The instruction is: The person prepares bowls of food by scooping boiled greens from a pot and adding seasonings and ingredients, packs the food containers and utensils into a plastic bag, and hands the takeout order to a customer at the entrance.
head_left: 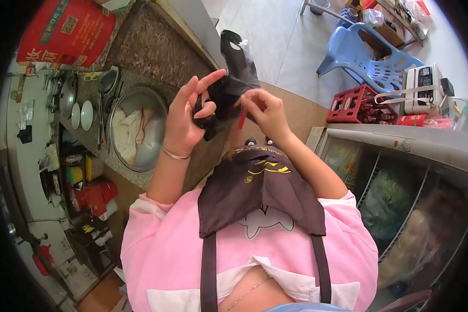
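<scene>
A thin black plastic bag (229, 93) is held up in front of my apron, its top end pointing away from me. Some fingers of my left hand (187, 117) curl round the bunched bag while the index finger stretches out along it. My right hand (269, 113) is pinched at the bag's right side. Just below those fingertips hangs a narrow red strip (242, 118), blurred; it seems to be in the pinch. On the stone counter to the left, a metal basin (158, 112) contains a large pale, folded piece (127, 136), perhaps meat.
A red bucket (70, 34) stands at the upper left. White bowls (87, 115) and a ladle (108, 80) lie beside the basin. Rightward are a blue plastic chair (359, 54), a red bottle crate (351, 104) and a glass-topped chest (400, 138) holding bagged food.
</scene>
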Demonstrator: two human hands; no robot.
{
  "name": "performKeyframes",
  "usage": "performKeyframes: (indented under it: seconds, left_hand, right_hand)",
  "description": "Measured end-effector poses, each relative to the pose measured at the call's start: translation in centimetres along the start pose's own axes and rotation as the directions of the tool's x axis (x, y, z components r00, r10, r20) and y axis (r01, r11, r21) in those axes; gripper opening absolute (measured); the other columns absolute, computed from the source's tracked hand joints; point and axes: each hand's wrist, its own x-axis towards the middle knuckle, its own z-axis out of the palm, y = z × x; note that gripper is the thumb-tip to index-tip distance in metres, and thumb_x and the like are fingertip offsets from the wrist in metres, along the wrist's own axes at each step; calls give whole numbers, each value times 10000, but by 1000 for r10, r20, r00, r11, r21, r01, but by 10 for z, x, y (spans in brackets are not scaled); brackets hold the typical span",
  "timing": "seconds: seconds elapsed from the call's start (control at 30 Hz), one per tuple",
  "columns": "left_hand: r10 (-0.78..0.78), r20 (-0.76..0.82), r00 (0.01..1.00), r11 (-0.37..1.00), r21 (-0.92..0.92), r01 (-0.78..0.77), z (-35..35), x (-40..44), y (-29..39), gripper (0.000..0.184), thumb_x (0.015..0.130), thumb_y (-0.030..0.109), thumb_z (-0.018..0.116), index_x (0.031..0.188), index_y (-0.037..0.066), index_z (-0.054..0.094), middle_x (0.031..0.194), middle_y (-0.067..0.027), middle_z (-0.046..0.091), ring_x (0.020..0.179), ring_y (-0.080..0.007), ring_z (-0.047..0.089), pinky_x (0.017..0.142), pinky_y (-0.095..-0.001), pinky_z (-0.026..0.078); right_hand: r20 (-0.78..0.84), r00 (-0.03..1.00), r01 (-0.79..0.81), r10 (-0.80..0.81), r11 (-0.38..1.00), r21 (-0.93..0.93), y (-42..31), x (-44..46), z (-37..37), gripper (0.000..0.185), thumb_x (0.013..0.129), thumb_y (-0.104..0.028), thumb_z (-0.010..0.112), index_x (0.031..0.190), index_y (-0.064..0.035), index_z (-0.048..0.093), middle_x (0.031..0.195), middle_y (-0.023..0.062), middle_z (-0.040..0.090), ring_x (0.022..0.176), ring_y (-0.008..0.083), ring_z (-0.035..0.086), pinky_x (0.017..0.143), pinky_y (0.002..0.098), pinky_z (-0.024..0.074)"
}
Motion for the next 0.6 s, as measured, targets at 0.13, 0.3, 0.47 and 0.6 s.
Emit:
performKeyframes:
  seconds: [0.13,0.3,0.47,0.6]
  left_hand:
    - [11,15,1000,998,-60,-11,-1,11,-3,606,924,376,439,1309,-88,388,633,66,300,476,-30,252,444,-165,197]
    - [-11,-28,1000,1000,-2,11,14,29,-9,615,912,396,452,1294,-84,414,643,70,247,478,-35,247,447,-172,176]
    - [-9,-42,999,1000,20,10,26,54,-18,617,912,410,448,1285,-81,428,655,71,233,475,-30,241,443,-171,178]
    - [45,-36,998,995,95,-41,43,79,-14,632,914,427,432,1281,-88,426,695,61,320,470,-25,240,437,-172,191]
  right_hand:
    - [27,998,-54,55,998,-22,6,2,-39,117,835,-87,645,902,8,652,796,44,651,695,73,580,645,220,472]
    - [-462,835,272,-300,954,-129,-56,48,-137,102,866,-93,618,926,-23,662,818,28,650,711,73,578,634,214,466]
    - [-391,871,253,-297,954,-160,-26,104,-132,94,850,-52,609,916,-13,662,809,46,656,704,86,587,649,228,471]
    - [-135,981,117,-138,981,-155,14,119,-122,97,808,-44,630,890,-13,673,788,55,657,712,100,607,667,258,488]
